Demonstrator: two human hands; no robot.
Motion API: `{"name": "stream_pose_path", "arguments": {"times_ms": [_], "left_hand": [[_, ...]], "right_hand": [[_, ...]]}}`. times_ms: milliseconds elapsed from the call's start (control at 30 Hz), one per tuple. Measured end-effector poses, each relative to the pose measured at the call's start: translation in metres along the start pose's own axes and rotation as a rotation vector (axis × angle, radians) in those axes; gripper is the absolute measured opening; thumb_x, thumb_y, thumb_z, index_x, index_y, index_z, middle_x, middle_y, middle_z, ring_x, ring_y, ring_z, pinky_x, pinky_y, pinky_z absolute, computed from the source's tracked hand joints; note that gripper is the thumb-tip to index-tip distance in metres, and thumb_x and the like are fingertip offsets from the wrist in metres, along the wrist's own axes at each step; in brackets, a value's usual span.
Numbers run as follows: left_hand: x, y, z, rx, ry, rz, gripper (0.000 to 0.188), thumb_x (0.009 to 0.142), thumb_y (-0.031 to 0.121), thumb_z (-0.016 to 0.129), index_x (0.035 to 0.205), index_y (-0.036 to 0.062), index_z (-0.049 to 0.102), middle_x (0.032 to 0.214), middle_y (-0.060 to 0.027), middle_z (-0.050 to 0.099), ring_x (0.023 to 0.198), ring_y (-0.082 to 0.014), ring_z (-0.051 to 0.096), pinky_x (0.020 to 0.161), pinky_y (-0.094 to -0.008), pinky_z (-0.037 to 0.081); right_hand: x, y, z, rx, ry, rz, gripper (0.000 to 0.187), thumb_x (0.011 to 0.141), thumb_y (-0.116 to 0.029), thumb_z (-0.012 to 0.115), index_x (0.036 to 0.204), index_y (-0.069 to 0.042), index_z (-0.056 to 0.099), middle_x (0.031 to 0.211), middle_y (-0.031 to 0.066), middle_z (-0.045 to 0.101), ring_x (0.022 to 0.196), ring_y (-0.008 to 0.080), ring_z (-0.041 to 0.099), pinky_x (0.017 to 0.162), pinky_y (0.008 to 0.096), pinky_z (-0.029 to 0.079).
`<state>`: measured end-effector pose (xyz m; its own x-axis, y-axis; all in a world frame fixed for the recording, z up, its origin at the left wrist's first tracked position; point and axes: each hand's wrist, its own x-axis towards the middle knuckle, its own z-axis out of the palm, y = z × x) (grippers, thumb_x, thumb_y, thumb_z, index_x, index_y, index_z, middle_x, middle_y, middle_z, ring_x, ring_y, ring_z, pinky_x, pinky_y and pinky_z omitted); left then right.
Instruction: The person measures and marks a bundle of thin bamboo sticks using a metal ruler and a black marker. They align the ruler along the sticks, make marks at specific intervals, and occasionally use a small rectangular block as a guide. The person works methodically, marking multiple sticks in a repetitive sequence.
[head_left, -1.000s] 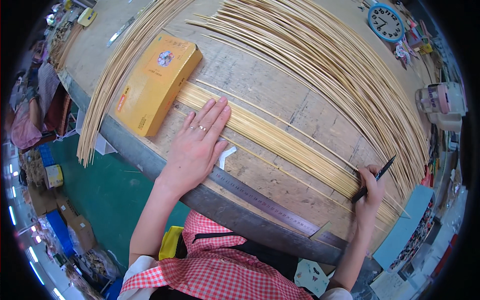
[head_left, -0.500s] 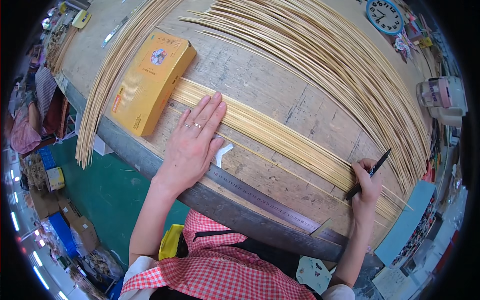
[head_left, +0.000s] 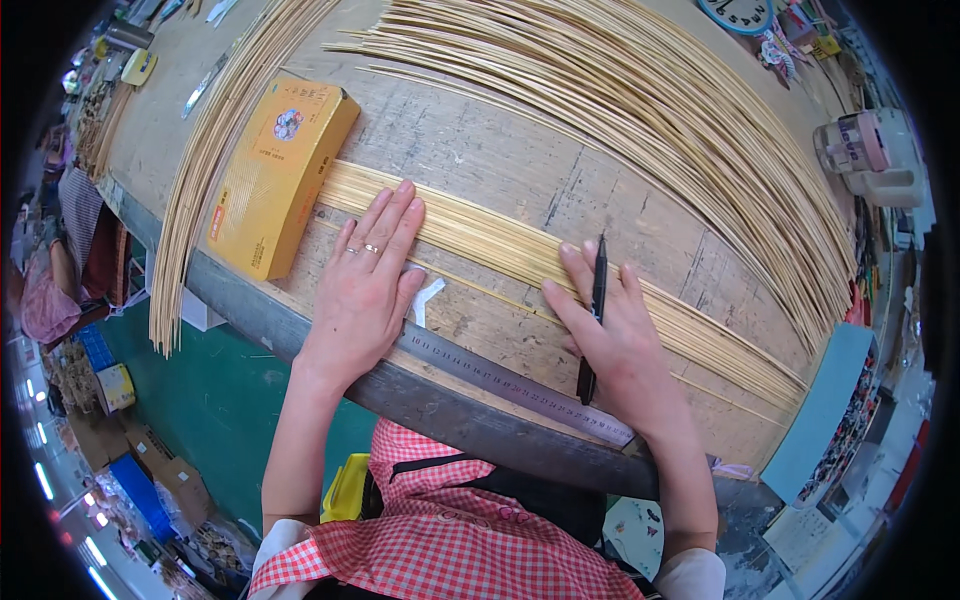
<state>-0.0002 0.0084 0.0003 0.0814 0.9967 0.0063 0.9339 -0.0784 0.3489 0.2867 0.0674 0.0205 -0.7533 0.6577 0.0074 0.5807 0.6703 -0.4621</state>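
A flat row of thin light wooden sticks [head_left: 480,237] runs across the table, its left end against a yellow box [head_left: 275,185]. My left hand [head_left: 362,290] lies flat over the row near that box, fingers stretched and close together. Farther right, my right hand [head_left: 628,350] rests its spread fingertips on the same sticks. A black marker pen [head_left: 599,285] is tucked in this hand, pointing up and away. Just below the row lies one separate stick [head_left: 480,287]. A metal ruler [head_left: 500,380] lies along the near edge, its right end close to my right wrist.
A large heap of long sticks [head_left: 620,110] covers the far side, and another bundle [head_left: 215,135] lies left of the box. A white forked piece [head_left: 424,300] sits beside my left hand. On the right are a blue-grey panel [head_left: 820,400] and a plastic jar [head_left: 865,145].
My right hand has moved left along the sticks, from their right end toward the middle, its fingers opening onto them with the marker kept. My left hand stays flat on the row.
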Motion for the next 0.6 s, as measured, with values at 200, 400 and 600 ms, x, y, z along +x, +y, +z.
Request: {"name": "stream_pose_path", "arguments": {"times_ms": [200,400,600], "left_hand": [[-0.001,0.003,0.003,0.049,-0.016,-0.001,0.072,0.096,0.013,0.060,0.161,0.0083,0.031,0.167,-0.0115,0.031,0.155,-0.0317,0.028,0.125,-0.0523,0.023],[0.019,0.027,0.004,-0.073,-0.010,0.129,0.069,0.095,0.015,0.063,0.159,0.0085,0.035,0.166,-0.0110,0.034,0.154,-0.0303,0.031,0.123,-0.0529,0.027],[0.031,0.019,0.015,-0.096,0.046,0.201,0.058,0.096,0.012,0.062,0.152,0.0072,0.046,0.161,-0.0112,0.042,0.150,-0.0301,0.038,0.121,-0.0522,0.033]], "right_hand": [[-0.003,0.003,0.014,-0.037,-0.046,0.009,0.058,0.087,-0.015,0.072,0.143,-0.012,0.054,0.162,0.0137,0.041,0.148,0.0374,0.040,0.117,0.0613,0.035],[-0.003,0.003,0.019,-0.063,-0.047,-0.005,0.063,0.083,-0.015,0.076,0.142,-0.011,0.054,0.162,0.0142,0.041,0.149,0.0381,0.039,0.117,0.0605,0.034],[-0.003,0.000,0.018,-0.053,-0.028,-0.003,0.065,0.081,-0.013,0.077,0.141,-0.010,0.054,0.161,0.0170,0.041,0.148,0.0402,0.039,0.118,0.0597,0.032]]}}
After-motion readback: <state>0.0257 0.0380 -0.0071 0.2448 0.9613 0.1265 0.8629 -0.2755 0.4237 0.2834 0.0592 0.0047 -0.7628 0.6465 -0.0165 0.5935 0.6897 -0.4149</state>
